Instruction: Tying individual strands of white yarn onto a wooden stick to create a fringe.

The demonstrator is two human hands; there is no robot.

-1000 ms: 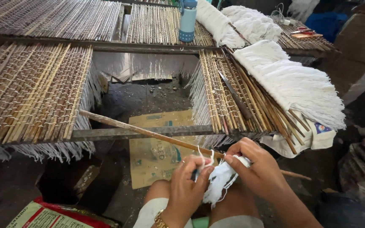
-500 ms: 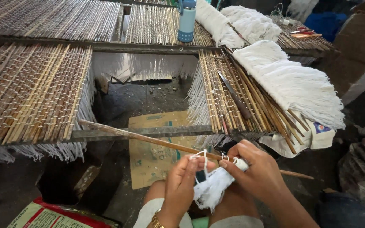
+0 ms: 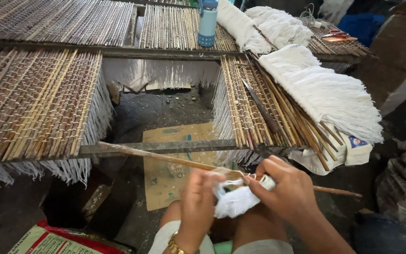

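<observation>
Both hands closed over the lap: left hand (image 3: pixel 198 197) and right hand (image 3: pixel 287 190) pinch a white thread bundle (image 3: pixel 235 201) on a long stick (image 3: pixel 165 159). Risk: thread slips or tangles; the stick's free end could tip off the frame bar (image 3: pixel 165 146).

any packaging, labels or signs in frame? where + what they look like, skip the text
Printed sack: bottom left on the floor, flat, red edge, pale green face.
Bottle label: top centre on the stick mats, light blue band round an upright bottle.
Cloth tag: right, under the white fringe bundle, small red-and-blue patch.
</observation>
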